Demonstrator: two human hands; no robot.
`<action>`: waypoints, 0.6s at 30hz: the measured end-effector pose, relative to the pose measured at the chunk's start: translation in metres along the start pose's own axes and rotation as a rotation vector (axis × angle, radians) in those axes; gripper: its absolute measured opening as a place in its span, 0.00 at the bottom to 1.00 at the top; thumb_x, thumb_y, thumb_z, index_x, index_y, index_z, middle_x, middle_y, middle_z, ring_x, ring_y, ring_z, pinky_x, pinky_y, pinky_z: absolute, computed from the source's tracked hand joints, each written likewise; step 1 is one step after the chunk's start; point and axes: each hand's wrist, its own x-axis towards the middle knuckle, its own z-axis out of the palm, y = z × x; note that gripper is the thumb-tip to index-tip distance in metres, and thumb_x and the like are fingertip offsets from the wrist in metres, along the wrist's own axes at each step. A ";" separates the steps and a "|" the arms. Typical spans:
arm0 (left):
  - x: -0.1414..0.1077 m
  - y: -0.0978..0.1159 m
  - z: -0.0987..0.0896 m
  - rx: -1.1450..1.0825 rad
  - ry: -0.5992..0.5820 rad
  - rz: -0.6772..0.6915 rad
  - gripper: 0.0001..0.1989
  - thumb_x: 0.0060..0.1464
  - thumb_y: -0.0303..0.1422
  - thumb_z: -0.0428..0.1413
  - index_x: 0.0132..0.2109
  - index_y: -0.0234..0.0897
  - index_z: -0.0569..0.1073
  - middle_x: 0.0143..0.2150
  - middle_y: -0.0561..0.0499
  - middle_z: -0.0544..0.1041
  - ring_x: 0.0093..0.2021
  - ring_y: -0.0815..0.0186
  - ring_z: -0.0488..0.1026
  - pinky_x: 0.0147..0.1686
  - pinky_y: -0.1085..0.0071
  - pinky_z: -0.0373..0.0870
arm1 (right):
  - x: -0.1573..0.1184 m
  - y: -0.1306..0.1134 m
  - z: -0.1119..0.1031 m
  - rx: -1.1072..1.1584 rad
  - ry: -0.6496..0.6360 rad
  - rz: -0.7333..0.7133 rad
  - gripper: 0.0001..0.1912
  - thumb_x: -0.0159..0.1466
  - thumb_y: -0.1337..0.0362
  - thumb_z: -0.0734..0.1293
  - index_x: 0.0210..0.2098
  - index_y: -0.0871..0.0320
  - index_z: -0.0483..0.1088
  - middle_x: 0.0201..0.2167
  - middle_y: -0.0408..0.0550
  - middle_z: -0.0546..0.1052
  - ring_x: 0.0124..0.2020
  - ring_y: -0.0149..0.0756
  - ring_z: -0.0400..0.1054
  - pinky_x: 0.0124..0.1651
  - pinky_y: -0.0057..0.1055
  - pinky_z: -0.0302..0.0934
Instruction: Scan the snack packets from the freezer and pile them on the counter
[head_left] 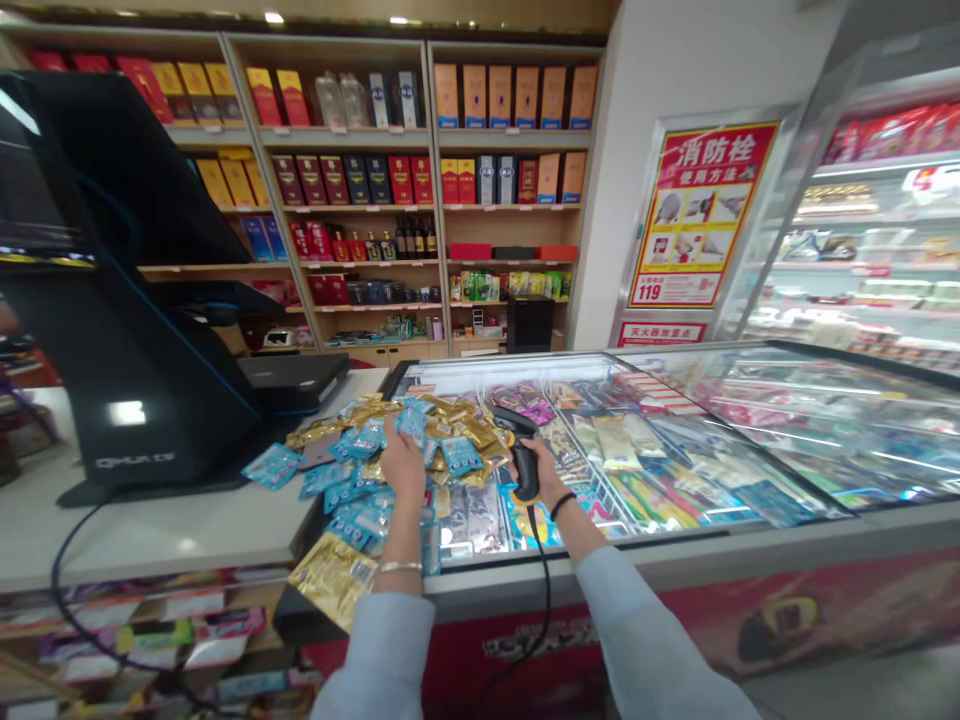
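Note:
My right hand (pixel 546 472) is wrapped round the handle of a black and yellow barcode scanner (pixel 527 470), its head tilted toward the pile on the left and its cable hanging down. My left hand (pixel 403 466) is closed at the pile, with a small blue packet (pixel 412 418) at its fingertips; the far side of the fingers is hidden. Around it lie several more blue packets (pixel 352 485) mixed with shiny gold packets (pixel 461 415). One larger gold packet (pixel 337 577) lies at the near corner, close to my left wrist.
Under the pile is a glass-topped freezer (pixel 675 470) with packaged goods inside. At left, a black checkout terminal (pixel 150 400) stands on a white counter (pixel 187 540). Behind are shelves of boxes (pixel 360 180), and a red fire-hydrant sign (pixel 701 215) hangs on the wall.

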 end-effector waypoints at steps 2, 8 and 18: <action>-0.002 0.000 0.001 0.204 -0.012 0.116 0.13 0.58 0.27 0.46 0.45 0.37 0.74 0.34 0.43 0.77 0.39 0.55 0.75 0.47 0.58 0.66 | 0.000 0.001 -0.003 -0.005 0.013 -0.015 0.13 0.52 0.54 0.66 0.32 0.57 0.68 0.20 0.42 0.71 0.15 0.29 0.61 0.16 0.26 0.55; -0.007 -0.002 0.001 0.468 0.049 0.256 0.17 0.60 0.29 0.43 0.47 0.34 0.75 0.42 0.40 0.77 0.54 0.51 0.67 0.57 0.48 0.56 | -0.002 0.001 -0.003 0.013 0.036 -0.049 0.14 0.52 0.54 0.65 0.32 0.58 0.69 0.20 0.42 0.70 0.15 0.29 0.60 0.17 0.27 0.57; -0.017 0.002 -0.001 0.478 0.118 0.224 0.12 0.55 0.32 0.50 0.42 0.34 0.76 0.64 0.36 0.63 0.67 0.43 0.52 0.60 0.37 0.47 | -0.004 0.003 -0.003 -0.010 0.064 -0.012 0.13 0.52 0.54 0.64 0.30 0.57 0.67 0.20 0.42 0.70 0.15 0.29 0.61 0.17 0.27 0.55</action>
